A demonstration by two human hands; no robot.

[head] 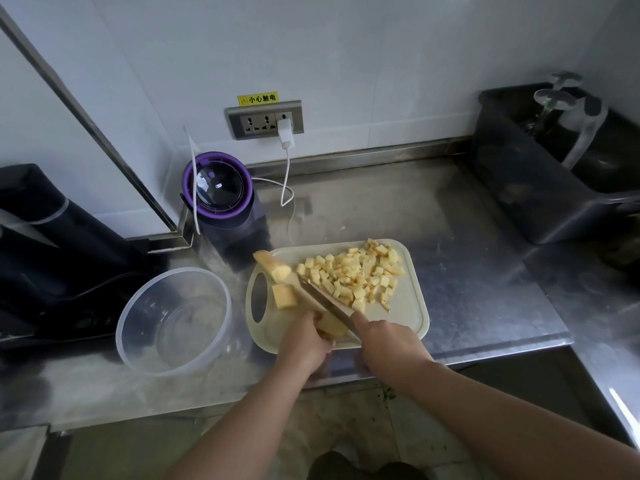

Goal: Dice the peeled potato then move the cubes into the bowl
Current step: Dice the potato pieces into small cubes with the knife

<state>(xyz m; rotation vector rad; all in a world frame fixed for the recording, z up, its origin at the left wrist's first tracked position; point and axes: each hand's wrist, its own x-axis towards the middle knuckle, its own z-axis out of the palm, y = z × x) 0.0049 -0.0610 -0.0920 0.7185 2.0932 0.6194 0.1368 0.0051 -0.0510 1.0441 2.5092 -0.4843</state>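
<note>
Head view: your left hand [304, 342] curls round one potato chunk [333, 326] at the cutting board's [414, 306] near edge. Your right hand [389, 341] grips the one knife [323, 299]. By the board's handle hole lie two more chunks [277, 268]. One heap of cubes [356, 275] covers the far half. One bowl [122, 317] stands just left. Bare counter [467, 254] lies to the right.

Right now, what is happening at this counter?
A person is dicing potato on the board. The left hand holds a potato piece near the board's front edge, and the right hand grips the knife, its blade right beside that piece. A pile of cubes lies on the far right part of the board, and two bigger chunks wait by the handle hole. The bowl, left of the board, shows no cubes yet.
</note>
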